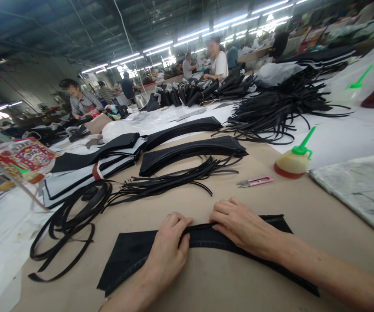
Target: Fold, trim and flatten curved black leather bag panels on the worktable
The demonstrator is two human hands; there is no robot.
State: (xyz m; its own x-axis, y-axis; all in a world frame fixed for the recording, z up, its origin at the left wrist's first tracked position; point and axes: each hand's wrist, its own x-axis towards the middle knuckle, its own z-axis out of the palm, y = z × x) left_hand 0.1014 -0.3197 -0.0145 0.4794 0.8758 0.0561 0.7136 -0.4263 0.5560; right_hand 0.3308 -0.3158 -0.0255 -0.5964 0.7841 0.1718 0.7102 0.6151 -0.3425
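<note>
**Left hand and right hand on the top edge of a black curved panel**

The left hand's grip is narrow: thumb and forefinger close together on the panel's far edge. The right hand's fingers bend down onto that same edge, just beside the left across a short gap; whether they pinch it or only press, I cannot tell.

The panel lies under both hands on a tan sheet. One end spreads out to the left of the grip, the other passes beneath the right wrist and forearm, and the arched edge faces the wearer.

Just beyond the right hand lie pink-handled thread snips; past them, to the right, stands a squeeze bottle with a green nozzle and amber liquid inside. Farther than the grip, a bundle of narrow black strips lies in front of a stack of curved black panels. Well to the left of the left hand are looped black strips; well to the right of the right hand is a stained pale slab.
</note>
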